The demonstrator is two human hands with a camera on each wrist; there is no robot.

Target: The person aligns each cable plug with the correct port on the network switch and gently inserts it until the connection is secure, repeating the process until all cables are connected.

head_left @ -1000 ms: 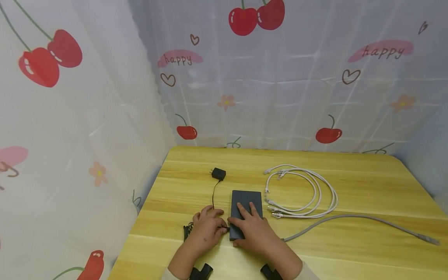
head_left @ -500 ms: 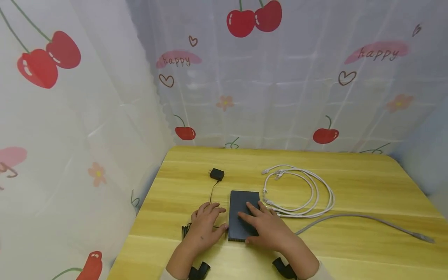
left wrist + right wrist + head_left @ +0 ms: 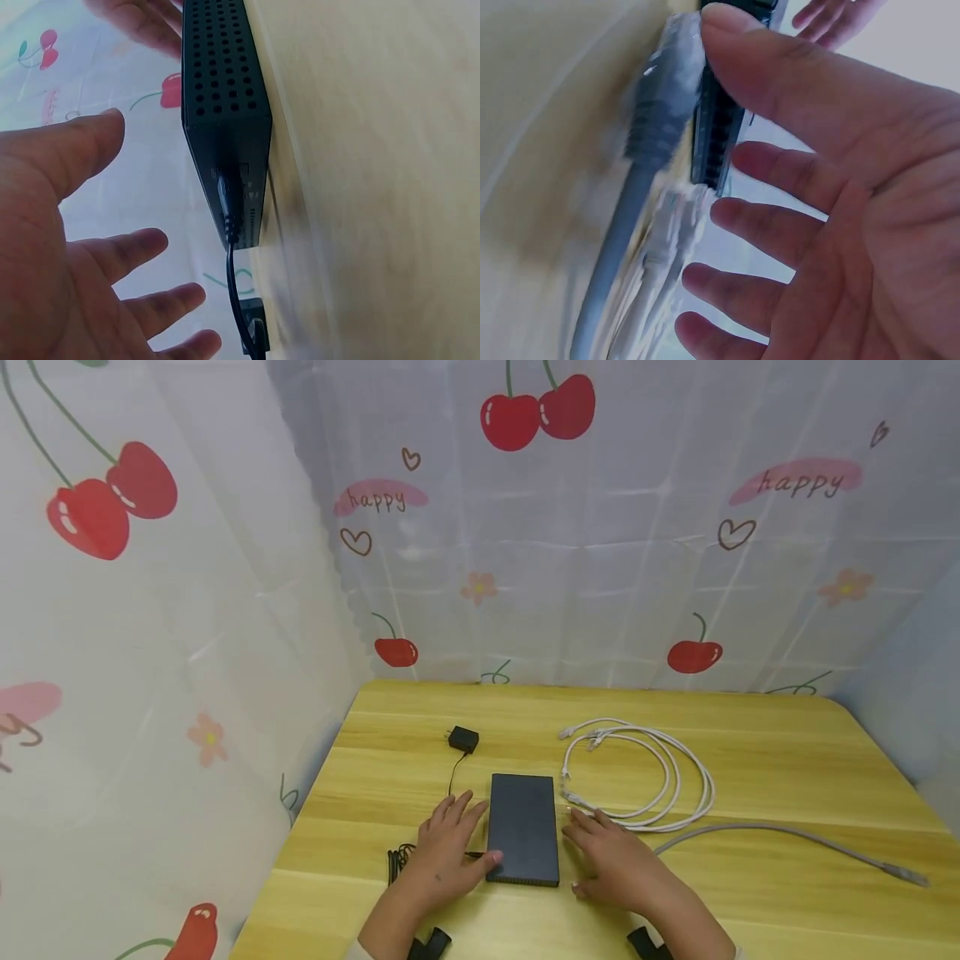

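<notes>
A flat dark network switch [image 3: 522, 831] lies on the wooden table between my hands. In the left wrist view, a black power plug [image 3: 231, 199] sits in a socket on its side. My left hand [image 3: 452, 852] is spread by that side, its thumb overlapping the switch's left edge in the head view. My right hand [image 3: 615, 864] is off the right side with relaxed, parted fingers and holds nothing. The right wrist view has the clear-ended plug of a grey network cable [image 3: 667, 90] close by the thumb tip, near the row of ports [image 3: 720, 135].
White network cables [image 3: 708, 785] lie looped behind my right hand, and the grey cable runs off to the right. A black power adapter [image 3: 463, 740] stands at the back, its thin cord leading toward my left hand. Bundled black cord [image 3: 395, 864] is beside the left wrist.
My right hand has come off the top of the switch and moved right, beside it. The left fingers have opened away from the power plug. The switch stays in place.
</notes>
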